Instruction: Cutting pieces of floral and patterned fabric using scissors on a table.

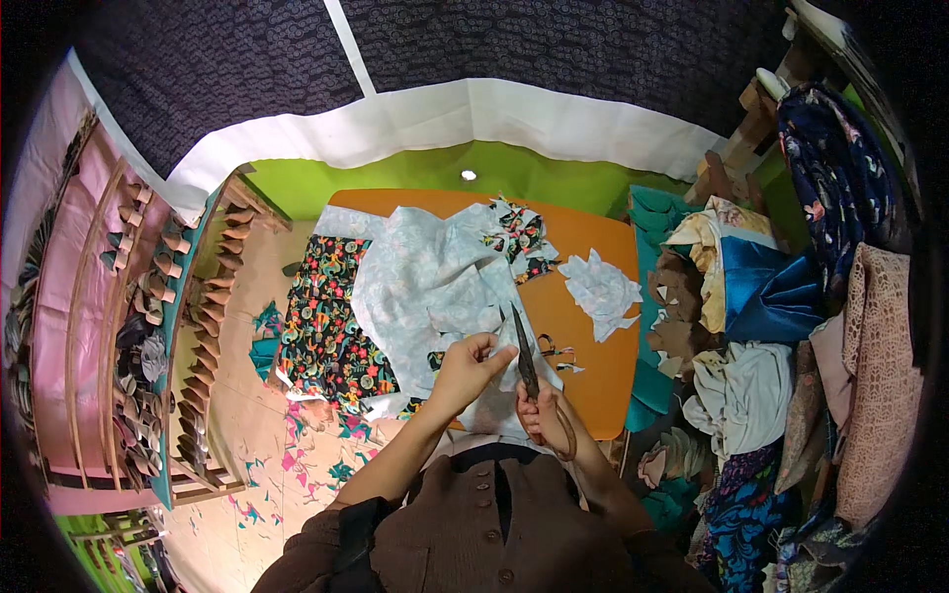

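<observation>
My right hand [542, 413] grips a pair of dark, worn shears [527, 358], their blades pointing away from me and slightly apart. Close by on the left, my left hand [473, 371] is closed, thumb against fingers, at the near edge of a floral fabric [420, 267]. That fabric lies loosely heaped, mostly with its pale side up. A black part with a bright flower print [331, 321] hangs over the table's left side. Just right of the blades lie small cut scraps [561, 354]. What exactly sits between my left fingertips is partly hidden.
The orange table [603, 381] carries a separate pale cloth piece [599, 287] on the right. Folded fabrics, including a shiny blue one [761, 287], crowd the right side. Wooden shoe lasts [208, 326] line a rack at left. Colourful scraps [301, 460] litter the floor.
</observation>
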`<move>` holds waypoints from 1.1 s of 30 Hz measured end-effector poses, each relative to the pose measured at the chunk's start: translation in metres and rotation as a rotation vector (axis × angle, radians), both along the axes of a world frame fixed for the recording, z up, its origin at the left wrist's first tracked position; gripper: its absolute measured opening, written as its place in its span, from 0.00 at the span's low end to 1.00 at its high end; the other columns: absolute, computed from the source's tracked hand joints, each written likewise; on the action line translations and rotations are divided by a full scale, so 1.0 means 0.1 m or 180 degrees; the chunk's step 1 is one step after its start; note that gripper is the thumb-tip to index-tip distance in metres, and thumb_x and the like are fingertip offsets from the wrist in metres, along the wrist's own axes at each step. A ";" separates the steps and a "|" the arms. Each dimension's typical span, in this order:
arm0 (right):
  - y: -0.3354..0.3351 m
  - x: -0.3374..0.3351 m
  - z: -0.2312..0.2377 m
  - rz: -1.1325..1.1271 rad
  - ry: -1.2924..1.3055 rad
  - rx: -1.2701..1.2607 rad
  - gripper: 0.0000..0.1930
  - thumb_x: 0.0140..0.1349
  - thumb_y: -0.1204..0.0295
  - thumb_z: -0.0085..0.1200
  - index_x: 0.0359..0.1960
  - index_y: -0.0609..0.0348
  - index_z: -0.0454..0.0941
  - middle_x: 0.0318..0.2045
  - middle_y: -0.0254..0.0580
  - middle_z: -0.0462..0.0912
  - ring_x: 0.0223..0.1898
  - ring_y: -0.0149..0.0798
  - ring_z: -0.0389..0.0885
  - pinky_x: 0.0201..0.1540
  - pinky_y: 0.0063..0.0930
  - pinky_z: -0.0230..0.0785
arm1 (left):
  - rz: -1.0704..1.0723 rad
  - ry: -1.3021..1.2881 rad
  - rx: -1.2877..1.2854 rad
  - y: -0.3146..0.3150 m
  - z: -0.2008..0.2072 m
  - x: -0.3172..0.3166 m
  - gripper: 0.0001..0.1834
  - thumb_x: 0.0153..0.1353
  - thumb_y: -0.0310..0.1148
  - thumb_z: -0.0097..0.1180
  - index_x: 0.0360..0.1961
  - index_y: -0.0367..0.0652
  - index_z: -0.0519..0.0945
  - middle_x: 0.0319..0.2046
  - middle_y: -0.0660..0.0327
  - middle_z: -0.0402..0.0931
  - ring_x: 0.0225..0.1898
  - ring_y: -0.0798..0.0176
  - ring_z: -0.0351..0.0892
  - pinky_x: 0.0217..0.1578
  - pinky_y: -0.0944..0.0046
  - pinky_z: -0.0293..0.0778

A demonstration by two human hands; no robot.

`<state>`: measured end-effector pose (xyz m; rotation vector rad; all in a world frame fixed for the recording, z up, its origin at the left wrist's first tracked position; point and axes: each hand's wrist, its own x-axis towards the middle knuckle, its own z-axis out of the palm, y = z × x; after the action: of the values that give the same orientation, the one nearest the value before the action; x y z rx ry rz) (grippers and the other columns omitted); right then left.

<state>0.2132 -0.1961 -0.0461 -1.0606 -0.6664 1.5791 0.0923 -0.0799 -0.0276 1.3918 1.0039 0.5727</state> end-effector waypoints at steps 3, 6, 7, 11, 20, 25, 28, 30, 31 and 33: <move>0.00 0.03 0.07 0.0057 -0.0177 -0.0173 0.26 0.57 0.44 0.33 0.31 0.58 0.65 0.18 0.26 0.61 0.18 0.18 0.57 0.17 0.12 0.50 | -0.0038 -0.0058 -0.0157 0.01 0.07 -0.01 0.14 0.51 0.35 0.56 0.18 0.37 0.71 0.11 0.72 0.58 0.16 0.79 0.53 0.16 0.74 0.50; -0.01 0.05 0.11 0.0144 -0.0387 -0.0289 0.25 0.59 0.46 0.33 0.31 0.59 0.65 0.17 0.26 0.61 0.19 0.20 0.58 0.19 0.14 0.52 | -0.0032 -0.0144 -0.0274 0.02 0.05 -0.02 0.14 0.51 0.35 0.56 0.17 0.37 0.70 0.11 0.73 0.58 0.16 0.79 0.53 0.16 0.74 0.50; 0.00 0.05 0.08 0.0150 -0.0619 -0.0185 0.25 0.59 0.47 0.32 0.30 0.60 0.65 0.17 0.26 0.61 0.19 0.22 0.59 0.20 0.16 0.53 | -0.0018 -0.0221 -0.0356 0.02 0.04 -0.02 0.14 0.51 0.35 0.56 0.17 0.37 0.69 0.11 0.73 0.57 0.16 0.79 0.53 0.16 0.74 0.50; 0.02 0.05 0.00 0.0123 -0.0877 0.0057 0.23 0.60 0.50 0.33 0.30 0.61 0.65 0.17 0.30 0.62 0.21 0.26 0.60 0.23 0.21 0.56 | -0.0082 -0.0115 -0.0059 0.07 0.05 -0.03 0.16 0.51 0.36 0.56 0.16 0.38 0.66 0.11 0.73 0.57 0.16 0.78 0.52 0.15 0.74 0.51; 0.03 0.04 0.05 -0.0006 -0.1564 0.0340 0.22 0.60 0.51 0.35 0.31 0.62 0.65 0.18 0.35 0.64 0.22 0.29 0.62 0.24 0.24 0.58 | -0.0028 0.0225 0.0399 0.07 0.03 0.00 0.18 0.51 0.39 0.55 0.16 0.37 0.65 0.10 0.66 0.56 0.15 0.75 0.53 0.16 0.70 0.54; 0.03 0.09 -0.01 0.0193 -0.1204 -0.0054 0.25 0.57 0.45 0.35 0.30 0.59 0.65 0.18 0.30 0.62 0.20 0.23 0.60 0.21 0.17 0.54 | -0.0292 0.0092 0.0190 0.08 -0.01 -0.04 0.17 0.53 0.34 0.54 0.14 0.40 0.63 0.12 0.73 0.55 0.17 0.79 0.56 0.16 0.75 0.53; 0.03 0.09 0.11 0.0228 -0.1373 0.0017 0.28 0.53 0.40 0.34 0.29 0.57 0.64 0.18 0.24 0.60 0.18 0.17 0.57 0.18 0.09 0.50 | -0.0318 0.0016 -0.0271 0.07 0.28 -0.03 0.16 0.53 0.33 0.54 0.15 0.39 0.64 0.12 0.73 0.57 0.17 0.79 0.58 0.17 0.75 0.56; 0.03 0.09 0.13 0.0256 -0.1385 0.0034 0.28 0.53 0.40 0.34 0.29 0.57 0.64 0.18 0.24 0.60 0.18 0.17 0.57 0.19 0.09 0.50 | -0.0326 0.0104 -0.0021 0.08 0.16 -0.06 0.15 0.53 0.33 0.54 0.16 0.39 0.65 0.13 0.72 0.59 0.17 0.79 0.59 0.18 0.76 0.57; 0.03 0.09 0.14 0.0273 -0.1428 0.0066 0.28 0.53 0.40 0.35 0.30 0.57 0.64 0.19 0.24 0.60 0.19 0.17 0.57 0.19 0.09 0.51 | -0.0343 0.0190 0.0222 0.08 0.12 -0.07 0.14 0.54 0.33 0.53 0.17 0.38 0.67 0.13 0.72 0.60 0.17 0.79 0.60 0.18 0.76 0.58; 0.03 0.09 0.09 0.0292 -0.1470 0.0098 0.28 0.53 0.40 0.35 0.30 0.57 0.64 0.20 0.24 0.60 0.20 0.17 0.57 0.20 0.09 0.51 | -0.0205 0.0091 0.0193 0.05 0.10 -0.04 0.12 0.54 0.33 0.53 0.19 0.38 0.69 0.14 0.72 0.62 0.17 0.79 0.59 0.18 0.76 0.57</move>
<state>0.2221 -0.1933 -0.0375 -1.4047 -1.0578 1.4021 0.0880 -0.0744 -0.0174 1.4843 0.9677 0.5405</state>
